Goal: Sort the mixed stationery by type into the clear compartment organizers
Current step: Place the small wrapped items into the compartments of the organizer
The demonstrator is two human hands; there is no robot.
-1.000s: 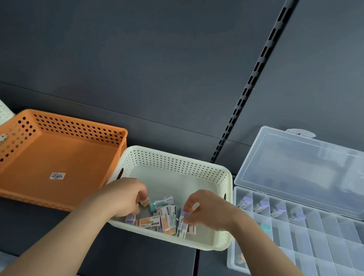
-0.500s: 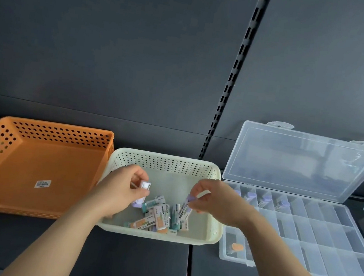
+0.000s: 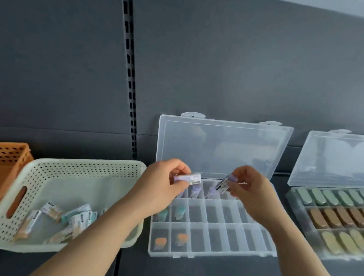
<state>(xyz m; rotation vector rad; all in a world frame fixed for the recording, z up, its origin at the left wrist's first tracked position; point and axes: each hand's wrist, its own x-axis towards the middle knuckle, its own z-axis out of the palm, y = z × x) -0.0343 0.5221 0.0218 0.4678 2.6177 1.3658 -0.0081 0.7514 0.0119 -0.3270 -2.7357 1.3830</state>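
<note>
Lilac eraser (image 3: 187, 177), centre of frame: the left hand (image 3: 158, 190) is pinching it between curled fingers and thumb, above the top row of the clear organizer (image 3: 215, 239). Second lilac eraser (image 3: 224, 184), just right: the right hand (image 3: 254, 192) is pinching it likewise. Mixed pieces (image 3: 52, 211) are lying in the cream basket (image 3: 81, 164), lower left.

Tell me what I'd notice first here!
Two hands in the middle: the left hand and right hand each pinch a small purple piece above the open clear organizer. Left sits a cream basket of mixed pieces; far right, a second organizer shows green, brown and yellow rows.
</note>
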